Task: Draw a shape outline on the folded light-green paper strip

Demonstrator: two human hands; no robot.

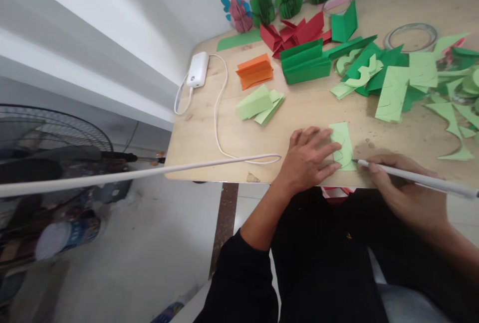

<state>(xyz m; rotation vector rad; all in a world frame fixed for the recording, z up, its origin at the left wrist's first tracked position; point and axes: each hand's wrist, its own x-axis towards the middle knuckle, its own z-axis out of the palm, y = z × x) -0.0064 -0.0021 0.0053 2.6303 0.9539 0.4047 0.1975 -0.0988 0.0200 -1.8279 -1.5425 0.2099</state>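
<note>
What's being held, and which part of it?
The right grip holds a white pen near its writing tip. The left grip lies flat over the left side of the green paper, not grasping it.

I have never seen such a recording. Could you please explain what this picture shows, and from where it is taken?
No machine appears here: one camera, worn on a person's head, looks forward and down at their bare hands. The left hand rests its fingers on a pale green rectangular paper sheet marked with curved lines. The right hand holds a slim white pen, its tip near the sheet's edge. On the light wooden table lie folded orange paper, folded dark green paper and folded red paper.
</note>
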